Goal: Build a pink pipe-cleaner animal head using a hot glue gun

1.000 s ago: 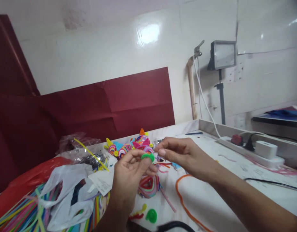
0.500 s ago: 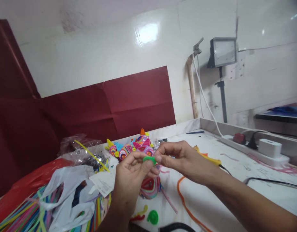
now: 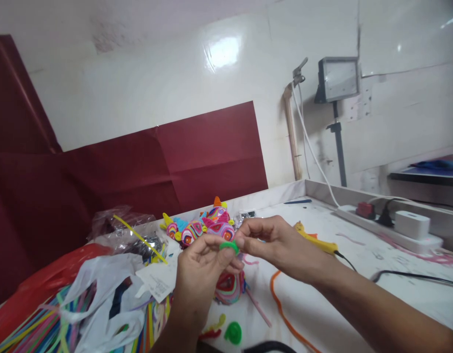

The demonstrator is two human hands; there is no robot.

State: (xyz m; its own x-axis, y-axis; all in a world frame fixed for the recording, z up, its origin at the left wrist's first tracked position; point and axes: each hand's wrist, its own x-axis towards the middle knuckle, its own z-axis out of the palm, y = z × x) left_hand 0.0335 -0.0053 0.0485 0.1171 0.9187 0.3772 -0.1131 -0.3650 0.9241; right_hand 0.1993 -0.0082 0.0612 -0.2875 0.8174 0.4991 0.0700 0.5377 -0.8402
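Observation:
A small green coil [image 3: 229, 246] is pinched between the thumb and fingers of my left hand [image 3: 206, 264]. The fingertips of my right hand [image 3: 268, 242] close on the coil's right edge. Below the hands, a round multicoloured piece [image 3: 229, 288] lies on the white table, partly hidden by my left hand. Nearer the front edge sits a second green coil [image 3: 233, 333], with a yellow curled piece [image 3: 218, 323] and a red one beside it. Colourful coiled figures [image 3: 200, 228] stand behind my hands.
At the left are a white plastic bag [image 3: 108, 304], a red bag [image 3: 53, 274] and many coloured strips. An orange strip [image 3: 285, 309] curves along the table. Right of my hands lies a yellow tool [image 3: 318, 242] with a black cord. A power strip [image 3: 391, 230] holds plugs.
The green coil has tilted and dropped slightly between my fingers, showing more of its flat face. Both hands stay in nearly the same place.

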